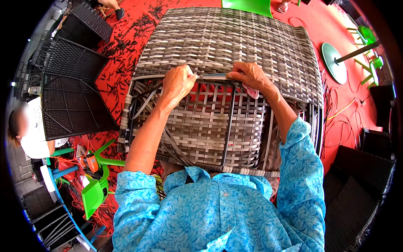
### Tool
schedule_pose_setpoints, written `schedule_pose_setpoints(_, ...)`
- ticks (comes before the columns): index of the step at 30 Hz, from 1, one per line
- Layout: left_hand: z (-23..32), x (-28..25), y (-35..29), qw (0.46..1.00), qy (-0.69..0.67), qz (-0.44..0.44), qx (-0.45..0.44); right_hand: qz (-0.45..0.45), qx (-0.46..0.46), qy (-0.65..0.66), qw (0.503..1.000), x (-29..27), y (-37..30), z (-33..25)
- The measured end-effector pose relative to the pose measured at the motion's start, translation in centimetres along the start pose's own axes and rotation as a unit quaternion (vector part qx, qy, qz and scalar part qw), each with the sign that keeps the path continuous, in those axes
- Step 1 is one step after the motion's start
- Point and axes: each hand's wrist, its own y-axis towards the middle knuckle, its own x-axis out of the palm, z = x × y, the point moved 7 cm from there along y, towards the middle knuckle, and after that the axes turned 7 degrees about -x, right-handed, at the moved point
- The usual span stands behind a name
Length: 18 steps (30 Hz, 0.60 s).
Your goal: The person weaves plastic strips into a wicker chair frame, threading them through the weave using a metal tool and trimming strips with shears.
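Has, well left of the wicker piece [228,38], a person in white [33,126], then, nearer to it, dark woven panels [69,111]. Has also a green chair [95,197] off its near left corner, beside an orange-and-black object [91,163], too small to tell whether a container. Shows dark scraps [126,59] strewn over the red floor [319,25], left of the wicker piece.

Curls the left hand [178,84] into a fist at the edge of the wicker piece's opening, thumb and fingers pressed together on a flat grey strip [212,77]. Runs this strip along that edge, between both hands. Pinches its other end between thumb and bent forefinger of the right hand [250,77], over a pink thing [251,91], hard to identify. Dangles loose strips [173,145] within the opening, below the left hand.

Right of the wicker piece, shows a round base with a pole [334,63], green stools [369,73] farther out and, nearer, dark woven pieces [357,185].
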Motion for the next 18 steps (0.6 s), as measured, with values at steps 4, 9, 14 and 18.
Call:
schedule_pose_setpoints(4,0.4,0.1,0.1,0.999,-0.033,-0.003,-0.004,0.020,-0.016,-0.002,1.000,-0.4,-0.1,-0.2)
schedule_pose_setpoints(9,1.1,-0.2,-0.3,0.998,-0.015,0.013,0.058,0.026,-0.038,-0.011,0.999,-0.9,-0.4,-0.6)
schedule_pose_setpoints(14,1.3,-0.2,-0.1,0.992,-0.056,-0.013,0.112,0.036,-0.069,-0.049,0.996,-1.2,-1.1,-1.0)
schedule_pose_setpoints(18,0.9,0.3,0.2,0.991,-0.078,-0.032,0.101,0.035,-0.082,-0.073,0.993,-1.0,-1.5,-1.6)
